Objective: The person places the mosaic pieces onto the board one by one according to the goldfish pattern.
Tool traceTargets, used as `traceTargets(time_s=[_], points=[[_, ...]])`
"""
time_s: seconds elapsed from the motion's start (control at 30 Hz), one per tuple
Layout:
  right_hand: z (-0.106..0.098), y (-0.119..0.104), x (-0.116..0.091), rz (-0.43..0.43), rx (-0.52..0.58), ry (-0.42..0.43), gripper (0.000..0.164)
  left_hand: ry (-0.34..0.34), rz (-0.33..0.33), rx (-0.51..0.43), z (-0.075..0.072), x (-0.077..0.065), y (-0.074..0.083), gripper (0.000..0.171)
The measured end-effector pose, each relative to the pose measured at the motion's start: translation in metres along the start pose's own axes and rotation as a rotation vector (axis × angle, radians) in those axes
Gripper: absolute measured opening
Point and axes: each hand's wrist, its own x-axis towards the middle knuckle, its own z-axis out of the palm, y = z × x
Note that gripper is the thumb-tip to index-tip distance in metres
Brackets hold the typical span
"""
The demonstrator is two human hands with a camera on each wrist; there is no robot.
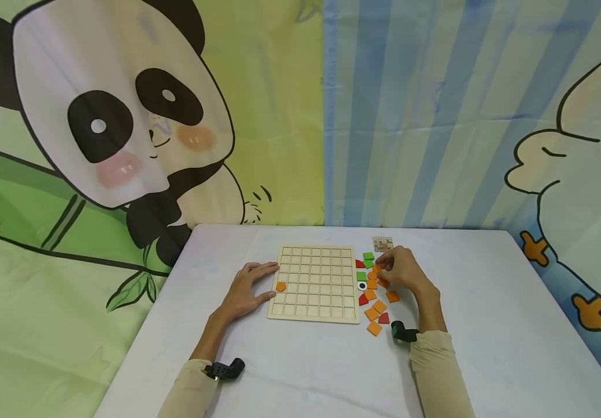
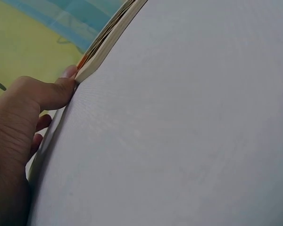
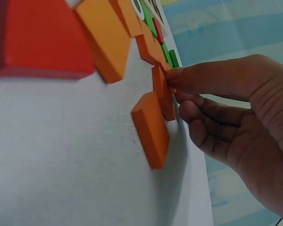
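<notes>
A pale wooden grid board (image 1: 313, 284) lies on the white table. On its left column sits a round orange piece (image 1: 281, 287). My left hand (image 1: 248, 287) rests against the board's left edge, thumb and fingers spread apart along it; the left wrist view shows the thumb (image 2: 59, 94) touching the edge. At the right, my right hand (image 1: 404, 268) reaches down into the loose pieces. Its thumb and fingertips pinch an orange piece (image 1: 377, 269), whose shape is mostly hidden by the fingers. Below it lies a square orange tile (image 3: 151, 129) on the table.
Right of the board are scattered orange tiles (image 1: 372, 314), green tiles (image 1: 361, 276), red rounded pieces (image 1: 384, 318) and a white eye-like disc (image 1: 362, 286). A small patterned card (image 1: 383, 244) lies behind them. A printed curtain (image 1: 410, 116) hangs behind the table.
</notes>
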Motion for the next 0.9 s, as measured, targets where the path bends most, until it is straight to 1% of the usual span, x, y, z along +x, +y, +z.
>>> traceTargets(time_s=[0.1,0.17,0.27,0.5,0.7,0.9], points=[[-0.0012,-0.0015,0.0006,0.006,-0.016,-0.015,0.027,-0.004,0.002,-0.002,0.0012,0.0001,-0.0008,0.07],[-0.0019,-0.0018,0.0009,-0.006,-0.027,-0.021,0.026,-0.007,0.002,0.001,0.0019,0.0003,-0.0012,0.07],[-0.0018,-0.0013,0.0019,-0.007,-0.029,-0.018,0.024,-0.007,-0.001,0.004,0.0024,0.0007,-0.0021,0.07],[0.0016,0.0004,0.0031,0.017,-0.038,0.004,0.022,-0.002,-0.004,0.006,0.0026,0.0013,-0.0023,0.07],[0.0012,-0.0008,0.0009,0.032,-0.024,0.016,0.023,-0.004,-0.007,0.009,0.0019,0.0008,-0.0023,0.071],[0.0007,-0.0001,-0.0011,0.03,-0.022,0.041,0.023,0.006,0.0,0.023,0.0015,0.0003,-0.0024,0.07]])
